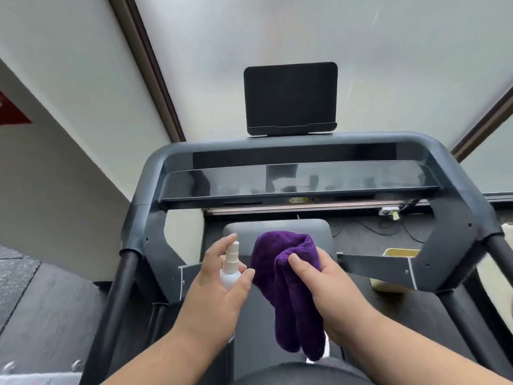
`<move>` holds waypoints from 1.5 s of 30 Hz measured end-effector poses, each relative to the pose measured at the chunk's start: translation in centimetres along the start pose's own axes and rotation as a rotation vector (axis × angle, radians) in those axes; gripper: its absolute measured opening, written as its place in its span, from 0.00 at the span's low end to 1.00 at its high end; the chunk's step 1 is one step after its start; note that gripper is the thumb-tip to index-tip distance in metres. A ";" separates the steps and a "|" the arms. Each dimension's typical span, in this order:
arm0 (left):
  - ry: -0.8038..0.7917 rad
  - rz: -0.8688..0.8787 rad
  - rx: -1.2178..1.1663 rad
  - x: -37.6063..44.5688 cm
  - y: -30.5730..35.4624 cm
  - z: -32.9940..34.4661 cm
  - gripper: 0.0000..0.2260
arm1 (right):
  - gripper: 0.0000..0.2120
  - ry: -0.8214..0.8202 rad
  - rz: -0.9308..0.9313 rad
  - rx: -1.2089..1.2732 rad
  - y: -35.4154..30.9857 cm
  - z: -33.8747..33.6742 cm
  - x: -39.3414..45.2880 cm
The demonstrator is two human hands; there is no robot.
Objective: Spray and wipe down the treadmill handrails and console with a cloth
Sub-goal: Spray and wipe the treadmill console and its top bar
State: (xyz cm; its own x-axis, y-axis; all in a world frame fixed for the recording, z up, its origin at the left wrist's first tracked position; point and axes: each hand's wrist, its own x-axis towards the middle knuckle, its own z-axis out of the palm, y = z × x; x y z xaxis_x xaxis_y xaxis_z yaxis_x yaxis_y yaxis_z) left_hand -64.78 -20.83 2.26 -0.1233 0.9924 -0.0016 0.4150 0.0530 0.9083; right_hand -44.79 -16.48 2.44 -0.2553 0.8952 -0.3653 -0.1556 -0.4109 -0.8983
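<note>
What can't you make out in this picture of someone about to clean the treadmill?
Head view, the only one:
- Spray bottle: lower body hidden inside the left hand; liquid level unknown.
- Purple cloth: partly covered by the right hand.
- Console: glare hides any markings.
- Handrails: lower ends leave the frame.

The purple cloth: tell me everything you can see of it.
The purple cloth is a deep violet, plush fabric that looks like microfibre. It is bunched at the top, and two folded ends hang down loosely. The right hand grips it from the right, thumb pressed on its front. It is held in the air below the console, just right of the spray bottle in the left hand.
</note>
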 end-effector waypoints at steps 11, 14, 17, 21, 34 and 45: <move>-0.153 -0.131 -0.045 14.6 5.3 5.9 0.28 | 0.17 -0.128 0.074 -0.104 -8.8 -4.5 13.9; -0.148 -0.142 -0.088 19.6 7.5 8.5 0.28 | 0.11 -0.044 -0.040 -0.249 -11.9 -6.7 17.0; -0.123 -0.165 -0.114 23.6 8.9 11.7 0.27 | 0.13 0.107 -0.306 -0.501 -14.1 -9.3 19.5; -0.054 -0.273 -0.126 25.8 7.9 15.1 0.27 | 0.30 0.104 -0.410 -0.898 -13.7 -12.6 23.2; 0.187 -0.593 0.018 24.3 3.4 11.4 0.23 | 0.49 -0.237 -0.328 -1.780 -6.7 -11.6 29.2; 0.174 -0.558 0.126 19.4 0.8 1.5 0.25 | 0.55 -0.371 -0.393 -1.875 -3.9 2.4 31.9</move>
State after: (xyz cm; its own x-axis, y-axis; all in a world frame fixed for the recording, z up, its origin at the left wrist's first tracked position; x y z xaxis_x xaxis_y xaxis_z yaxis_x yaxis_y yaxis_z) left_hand -65.52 -1.41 2.34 -0.4947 0.7785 -0.3861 0.3474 0.5845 0.7333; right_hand -54.59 13.29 -5.17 -0.6600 0.6987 -0.2760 0.7396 0.6688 -0.0754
